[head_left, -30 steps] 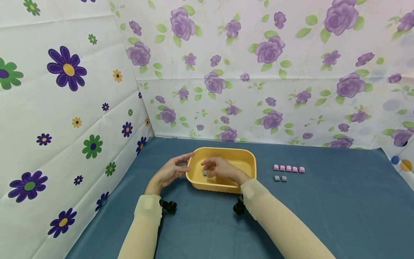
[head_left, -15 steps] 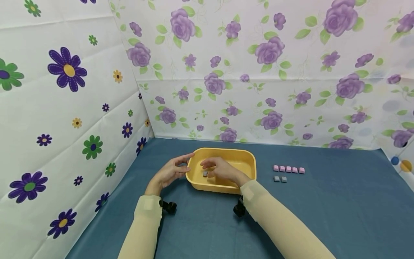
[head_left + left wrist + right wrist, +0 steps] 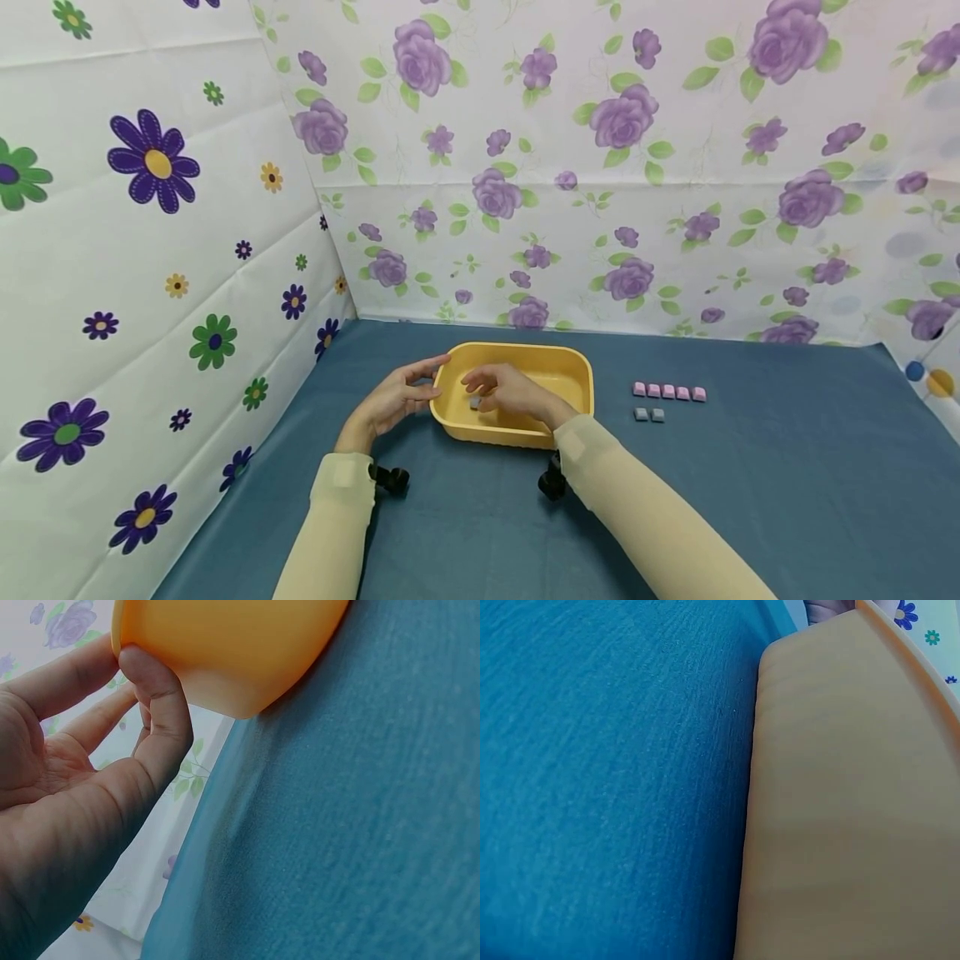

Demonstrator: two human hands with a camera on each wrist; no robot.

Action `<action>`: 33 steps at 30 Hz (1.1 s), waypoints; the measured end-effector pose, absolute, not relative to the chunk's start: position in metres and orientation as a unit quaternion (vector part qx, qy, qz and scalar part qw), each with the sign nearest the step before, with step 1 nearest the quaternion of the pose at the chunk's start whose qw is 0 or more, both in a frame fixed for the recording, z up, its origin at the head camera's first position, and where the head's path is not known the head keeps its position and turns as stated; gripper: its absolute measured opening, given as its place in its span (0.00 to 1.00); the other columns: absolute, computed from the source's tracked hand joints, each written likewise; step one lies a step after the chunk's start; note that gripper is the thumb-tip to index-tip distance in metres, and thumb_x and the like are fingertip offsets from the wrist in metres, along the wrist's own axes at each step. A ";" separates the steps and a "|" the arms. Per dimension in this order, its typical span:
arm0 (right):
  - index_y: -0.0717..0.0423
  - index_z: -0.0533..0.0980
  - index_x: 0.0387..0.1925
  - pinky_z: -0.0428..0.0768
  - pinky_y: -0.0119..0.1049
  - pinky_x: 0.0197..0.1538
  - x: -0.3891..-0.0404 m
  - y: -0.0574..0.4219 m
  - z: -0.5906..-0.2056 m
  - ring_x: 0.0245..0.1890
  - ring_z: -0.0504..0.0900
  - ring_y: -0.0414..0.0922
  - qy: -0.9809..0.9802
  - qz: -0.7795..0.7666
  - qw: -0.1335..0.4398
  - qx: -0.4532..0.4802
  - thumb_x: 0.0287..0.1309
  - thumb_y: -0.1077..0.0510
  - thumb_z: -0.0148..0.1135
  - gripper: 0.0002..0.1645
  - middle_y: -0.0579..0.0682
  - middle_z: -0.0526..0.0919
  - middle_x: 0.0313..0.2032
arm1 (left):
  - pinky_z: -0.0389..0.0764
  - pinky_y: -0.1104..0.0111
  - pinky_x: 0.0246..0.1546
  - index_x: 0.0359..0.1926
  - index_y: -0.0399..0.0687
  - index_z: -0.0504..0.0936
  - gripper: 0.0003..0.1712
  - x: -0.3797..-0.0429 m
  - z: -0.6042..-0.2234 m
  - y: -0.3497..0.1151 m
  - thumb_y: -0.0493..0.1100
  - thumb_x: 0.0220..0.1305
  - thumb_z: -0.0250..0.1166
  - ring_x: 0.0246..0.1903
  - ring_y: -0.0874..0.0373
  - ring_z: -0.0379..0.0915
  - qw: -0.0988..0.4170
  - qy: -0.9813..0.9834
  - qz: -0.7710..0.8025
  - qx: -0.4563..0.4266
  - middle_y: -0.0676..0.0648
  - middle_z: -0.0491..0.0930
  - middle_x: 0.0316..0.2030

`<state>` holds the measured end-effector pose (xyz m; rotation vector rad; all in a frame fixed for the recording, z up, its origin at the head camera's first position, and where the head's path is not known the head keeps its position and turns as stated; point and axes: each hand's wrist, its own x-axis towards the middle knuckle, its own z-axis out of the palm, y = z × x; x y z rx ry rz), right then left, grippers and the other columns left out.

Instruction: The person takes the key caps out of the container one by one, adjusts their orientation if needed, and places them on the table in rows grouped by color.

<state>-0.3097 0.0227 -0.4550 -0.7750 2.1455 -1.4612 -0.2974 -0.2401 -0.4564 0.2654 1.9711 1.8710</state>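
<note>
While the left hand (image 3: 393, 396) pinches the left-end rim of the yellow tray (image 3: 495, 434) between thumb and index finger, the right hand (image 3: 513, 392) reaches inside, fingers bent, index and thumb tips visibly apart. A small grey cube (image 3: 474, 402) sits at the right thumb, towards the tray's left end; whether the fingers grip it cannot be told. The right wrist and sleeve (image 3: 652, 500) cross the tray's near-right corner, obstructing sight of it. Right of the tray, five pink blocks (image 3: 667, 391) form a row behind two grey blocks (image 3: 641, 414) on blue cloth (image 3: 750, 492). The tray faces upward, long axis running left to right.
</note>
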 end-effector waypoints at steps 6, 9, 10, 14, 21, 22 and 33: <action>0.66 0.75 0.66 0.78 0.51 0.63 -0.312 0.019 -0.455 0.58 0.79 0.59 0.776 -0.517 0.225 -0.281 0.63 0.75 0.59 0.29 0.63 0.82 0.56 | 0.83 0.63 0.52 0.80 0.53 0.64 0.37 -0.297 -0.457 -0.240 0.34 0.75 0.62 0.50 0.49 0.76 0.204 0.707 0.670 0.099 0.38 0.65 0.60; 0.67 0.76 0.65 0.80 0.47 0.60 -0.312 0.017 -0.455 0.55 0.80 0.56 0.780 -0.513 0.224 -0.281 0.62 0.76 0.58 0.28 0.63 0.83 0.53 | 0.83 0.63 0.52 0.80 0.53 0.64 0.37 -0.297 -0.457 -0.240 0.34 0.75 0.63 0.49 0.50 0.77 0.204 0.706 0.670 0.101 0.39 0.65 0.60; 0.67 0.76 0.65 0.81 0.47 0.59 -0.312 0.017 -0.456 0.54 0.81 0.55 0.781 -0.511 0.224 -0.279 0.62 0.76 0.58 0.28 0.63 0.84 0.53 | 0.84 0.63 0.51 0.80 0.53 0.64 0.37 -0.297 -0.457 -0.240 0.34 0.75 0.63 0.48 0.50 0.77 0.203 0.706 0.671 0.101 0.39 0.66 0.60; 0.65 0.77 0.64 0.82 0.43 0.54 -0.311 0.015 -0.458 0.50 0.83 0.52 0.794 -0.499 0.214 -0.275 0.61 0.77 0.58 0.28 0.61 0.85 0.51 | 0.84 0.64 0.51 0.80 0.52 0.65 0.37 -0.298 -0.457 -0.239 0.33 0.74 0.63 0.49 0.50 0.77 0.202 0.705 0.673 0.101 0.39 0.66 0.59; 0.66 0.79 0.60 0.83 0.40 0.51 -0.311 0.012 -0.462 0.42 0.82 0.46 0.815 -0.472 0.183 -0.283 0.64 0.75 0.63 0.23 0.59 0.85 0.47 | 0.83 0.63 0.51 0.80 0.53 0.64 0.37 -0.297 -0.456 -0.240 0.32 0.74 0.62 0.51 0.47 0.76 0.205 0.706 0.671 0.096 0.38 0.65 0.60; 0.65 0.79 0.59 0.82 0.40 0.51 -0.311 0.012 -0.462 0.41 0.82 0.46 0.817 -0.470 0.181 -0.283 0.64 0.74 0.63 0.22 0.59 0.85 0.46 | 0.83 0.63 0.51 0.80 0.53 0.64 0.37 -0.297 -0.456 -0.240 0.32 0.74 0.62 0.51 0.47 0.76 0.205 0.705 0.672 0.096 0.38 0.65 0.60; 0.62 0.81 0.56 0.81 0.38 0.48 -0.310 0.010 -0.460 0.38 0.80 0.45 0.831 -0.456 0.164 -0.274 0.66 0.71 0.65 0.18 0.55 0.85 0.42 | 0.83 0.63 0.50 0.80 0.54 0.65 0.37 -0.298 -0.456 -0.240 0.33 0.75 0.62 0.48 0.50 0.75 0.204 0.709 0.668 0.096 0.38 0.66 0.59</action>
